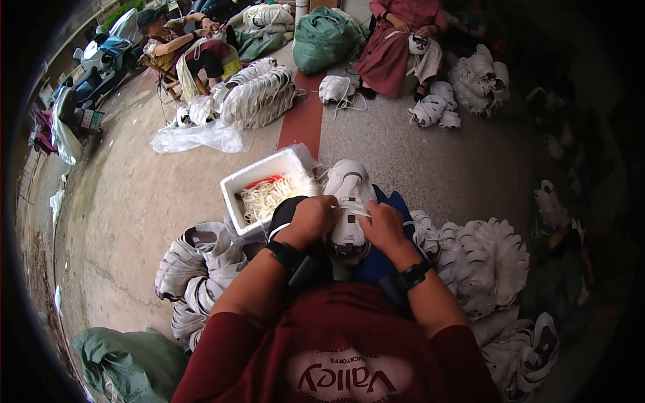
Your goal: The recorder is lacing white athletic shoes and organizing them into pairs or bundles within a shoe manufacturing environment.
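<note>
A white sneaker rests on my lap, its toe pointing away from me. White shoelace crosses its upper between my hands. At the shoe's left side, my left hand is closed with the lace at its fingertips. My right hand pinches the lace on the other side, close to the tongue. Just beyond my left hand stands a white foam box holding a tangle of white laces and something red.
Stacked white shoe uppers lie by my left side and right side. A green sack sits at the lower left. Ahead, two seated people handle shoes, near shoe piles and another green sack. Scooters stand far left.
</note>
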The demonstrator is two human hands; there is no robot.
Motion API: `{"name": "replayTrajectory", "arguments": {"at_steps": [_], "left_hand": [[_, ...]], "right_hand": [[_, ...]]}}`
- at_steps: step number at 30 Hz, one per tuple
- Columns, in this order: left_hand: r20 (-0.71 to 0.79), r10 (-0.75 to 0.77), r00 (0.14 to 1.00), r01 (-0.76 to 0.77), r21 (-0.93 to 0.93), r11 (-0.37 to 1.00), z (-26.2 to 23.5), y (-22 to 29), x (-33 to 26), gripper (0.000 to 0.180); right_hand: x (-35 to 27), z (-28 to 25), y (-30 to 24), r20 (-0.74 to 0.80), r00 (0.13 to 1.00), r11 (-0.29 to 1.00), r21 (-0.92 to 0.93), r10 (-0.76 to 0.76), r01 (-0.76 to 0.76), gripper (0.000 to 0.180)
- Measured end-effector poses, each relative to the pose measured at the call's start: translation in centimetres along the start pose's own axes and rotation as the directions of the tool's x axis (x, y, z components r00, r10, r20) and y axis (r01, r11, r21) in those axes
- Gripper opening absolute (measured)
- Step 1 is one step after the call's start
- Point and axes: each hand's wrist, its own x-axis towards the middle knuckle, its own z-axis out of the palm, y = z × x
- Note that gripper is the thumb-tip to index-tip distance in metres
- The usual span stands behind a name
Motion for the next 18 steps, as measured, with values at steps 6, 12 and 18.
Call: {"name": "replayTrajectory", "arguments": {"at_steps": [6, 12, 18], "left_hand": [[-0.037, 0.162, 0.986, -0.159, 0.068, 0.985, -1.0, 0.3, 1.6, 0.011], [-0.037, 0.191, 0.981, -0.188, 0.066, 0.98, -1.4, 0.3, 1.5, 0.011], [-0.003, 0.208, 0.978, -0.208, 0.002, 0.978, -2.0, -1.7, -0.9, 0.008]], "right_hand": [[2.3, -1.0, 0.4, 0.142, 0.988, 0.991, 0.111, 0.055, -0.071, 0.024], [2.7, 0.6, 2.2, 0.05, 0.987, 0.958, 0.252, -0.15, 0.133, 0.013], [-1.1, 0.2, 5.2, -0.011, 0.944, 0.931, -0.171, -0.33, 0.323, 0.011]]}}
